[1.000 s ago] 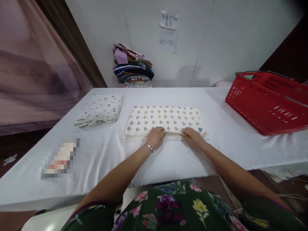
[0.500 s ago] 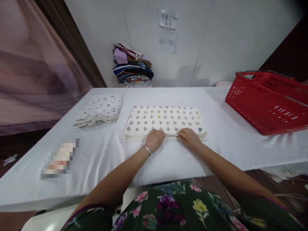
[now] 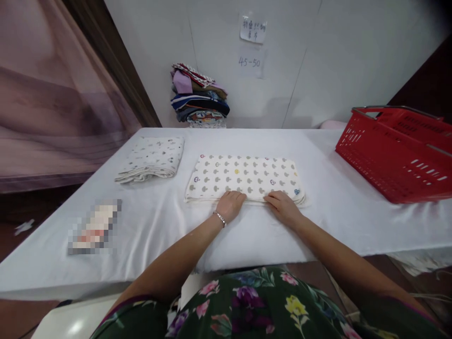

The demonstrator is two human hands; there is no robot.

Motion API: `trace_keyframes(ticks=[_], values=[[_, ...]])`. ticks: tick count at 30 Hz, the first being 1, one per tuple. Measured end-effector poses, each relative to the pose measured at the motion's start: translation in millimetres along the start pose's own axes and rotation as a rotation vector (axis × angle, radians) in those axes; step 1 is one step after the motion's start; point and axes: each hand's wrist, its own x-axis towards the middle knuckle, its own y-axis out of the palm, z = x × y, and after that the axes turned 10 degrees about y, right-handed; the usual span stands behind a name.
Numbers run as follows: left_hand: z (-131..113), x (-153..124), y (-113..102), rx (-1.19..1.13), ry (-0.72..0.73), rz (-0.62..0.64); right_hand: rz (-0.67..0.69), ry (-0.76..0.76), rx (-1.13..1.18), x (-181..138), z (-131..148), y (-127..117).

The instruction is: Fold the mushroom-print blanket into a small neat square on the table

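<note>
A folded white cloth (image 3: 243, 176) with a grey mushroom-like print lies flat on the white-covered table in front of me. My left hand (image 3: 230, 205) grips its near edge left of the middle, fingers bent over the layers and a bracelet on the wrist. Right of the middle, my right hand (image 3: 281, 207) pinches the same edge. The thumbs are partly hidden. Further left rests another folded cloth (image 3: 153, 157), white with small dark figures, touched by neither hand.
At the right stands a red plastic basket (image 3: 395, 155) with metal handles. A blurred-out flat item (image 3: 95, 226) lies at the table's left front. Behind the table, a pile of folded fabrics (image 3: 199, 96) rises against the wall, left of two paper notes (image 3: 251, 61). A curtain (image 3: 63, 94) hangs at left.
The whole view has shifted slightly, with things appearing a little further right. Both hands stay at the near edge of the mushroom-print cloth, which keeps its folded shape.
</note>
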Motion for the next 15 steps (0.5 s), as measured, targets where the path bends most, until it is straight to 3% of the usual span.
trace_keyframes(ticks=[4, 15], values=[[1, -6, -1, 0.014, -0.047, 0.013, 0.024, 0.019, -0.015, -1, -5, 1], [16, -30, -14, 0.058, -0.154, 0.032, 0.031, -0.115, -0.103, -6, -17, 7]])
